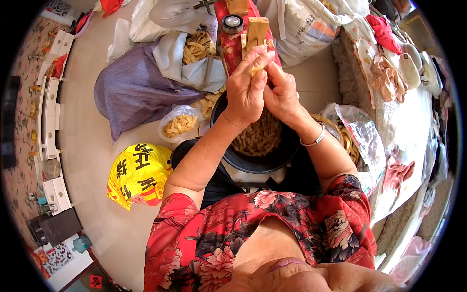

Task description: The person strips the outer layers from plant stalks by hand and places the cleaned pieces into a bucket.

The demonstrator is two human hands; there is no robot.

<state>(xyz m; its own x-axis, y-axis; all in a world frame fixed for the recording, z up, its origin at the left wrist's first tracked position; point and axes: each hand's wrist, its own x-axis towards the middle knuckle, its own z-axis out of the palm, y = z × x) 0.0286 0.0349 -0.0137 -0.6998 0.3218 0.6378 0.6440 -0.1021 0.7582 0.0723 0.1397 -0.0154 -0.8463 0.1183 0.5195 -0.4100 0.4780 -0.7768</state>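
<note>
My left hand [245,89] is closed around a small pale-yellow strip [256,70], part of which shows between the fingers. Curled against it is my right hand [284,89]; its fingertips are hidden, so I cannot tell whether it grips the strip too. Both hands are raised over the far rim of a black basin [251,170], which holds many short tan strips [257,140]. Just beyond my fingers a wooden block [257,29] stands on a bench covered with red patterned cloth [230,47].
A round dark-rimmed object [232,23] and another wooden block [237,6] are on the bench. Left are a purple-grey cloth [142,84], a clear bag of strips [180,126] and a yellow bag [140,171]. A plastic bag [365,135] and a bed [405,146] lie right.
</note>
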